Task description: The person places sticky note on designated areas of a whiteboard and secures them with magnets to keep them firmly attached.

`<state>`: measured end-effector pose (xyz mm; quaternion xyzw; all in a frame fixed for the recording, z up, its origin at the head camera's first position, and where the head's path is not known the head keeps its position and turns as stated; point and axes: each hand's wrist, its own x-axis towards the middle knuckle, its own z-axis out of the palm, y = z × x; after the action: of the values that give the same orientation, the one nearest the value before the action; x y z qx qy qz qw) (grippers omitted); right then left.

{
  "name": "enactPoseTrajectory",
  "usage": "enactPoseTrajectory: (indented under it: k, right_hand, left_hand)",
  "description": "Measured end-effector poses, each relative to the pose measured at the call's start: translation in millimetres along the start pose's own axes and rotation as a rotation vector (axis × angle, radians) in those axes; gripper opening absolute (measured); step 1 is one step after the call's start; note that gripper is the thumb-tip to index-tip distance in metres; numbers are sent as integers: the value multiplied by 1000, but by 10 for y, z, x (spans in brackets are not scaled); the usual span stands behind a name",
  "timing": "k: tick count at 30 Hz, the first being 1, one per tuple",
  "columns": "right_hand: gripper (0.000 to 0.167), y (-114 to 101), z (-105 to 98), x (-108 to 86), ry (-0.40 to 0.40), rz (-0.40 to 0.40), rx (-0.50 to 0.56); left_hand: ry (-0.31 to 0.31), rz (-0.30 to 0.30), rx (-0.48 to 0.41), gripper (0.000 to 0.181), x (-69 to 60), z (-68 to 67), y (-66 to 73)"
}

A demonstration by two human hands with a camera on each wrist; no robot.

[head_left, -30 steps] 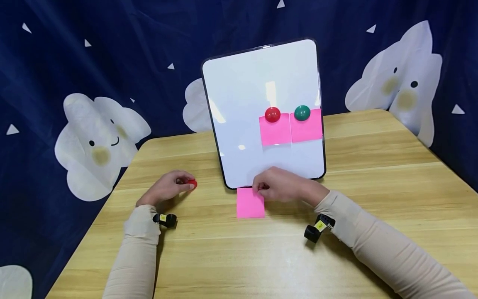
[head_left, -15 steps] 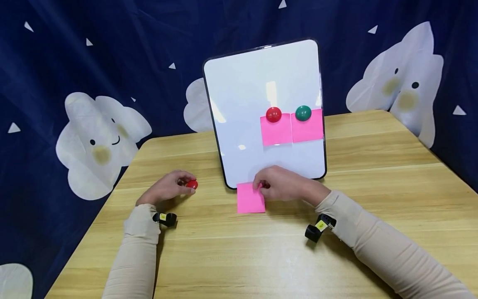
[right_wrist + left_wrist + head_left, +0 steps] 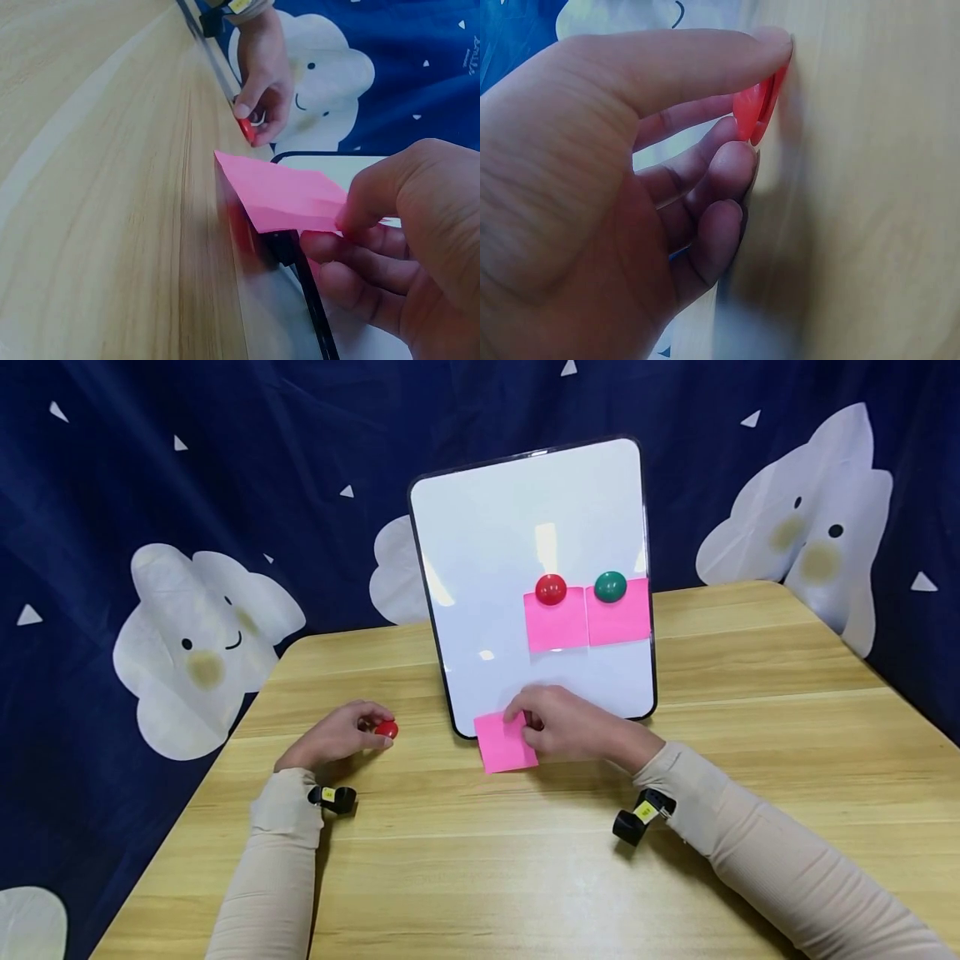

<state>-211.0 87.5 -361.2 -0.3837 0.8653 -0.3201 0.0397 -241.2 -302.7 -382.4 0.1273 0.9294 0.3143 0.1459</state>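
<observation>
My right hand [image 3: 566, 724] pinches a pink sticky note [image 3: 501, 746] by its right side, in front of the whiteboard's lower edge. In the right wrist view the note [image 3: 281, 196] is lifted off the table and slightly bent, with thumb and fingers on its edge. To the left, my left hand [image 3: 341, 733] holds a round red magnet [image 3: 386, 729] low at the tabletop. The left wrist view shows the red magnet [image 3: 751, 112] between thumb and fingertips. On the whiteboard [image 3: 480, 552], a red magnet [image 3: 551, 589] and a green magnet [image 3: 611, 587] sit over two pink notes [image 3: 557, 622].
The black-framed whiteboard stands tilted at the back of the wooden table [image 3: 465, 877]. Behind it hangs a dark blue curtain [image 3: 300, 427] with white clouds and triangles. Each wrist carries a small black camera [image 3: 633, 822].
My right hand has raised the pink note from the table, up across the whiteboard's lower edge, and tilted it. The left hand stays in place with the red magnet.
</observation>
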Motion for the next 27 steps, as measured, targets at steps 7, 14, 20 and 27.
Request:
enactPoseTrajectory:
  k: [7, 14, 20, 27]
  right_hand:
    - [30, -9, -14, -8, 58, 7, 17]
    - [33, -8, -19, -18, 121, -10, 54]
    - [33, -17, -43, -20, 180, -31, 53]
    - [31, -10, -46, 0, 199, -25, 56]
  left_hand:
    - [13, -32, 1, 45, 13, 9, -5]
    - [13, 8, 6, 43, 12, 11, -16]
    - [10, 32, 1, 41, 17, 18, -21]
    - [19, 28, -1, 39, 22, 28, -27]
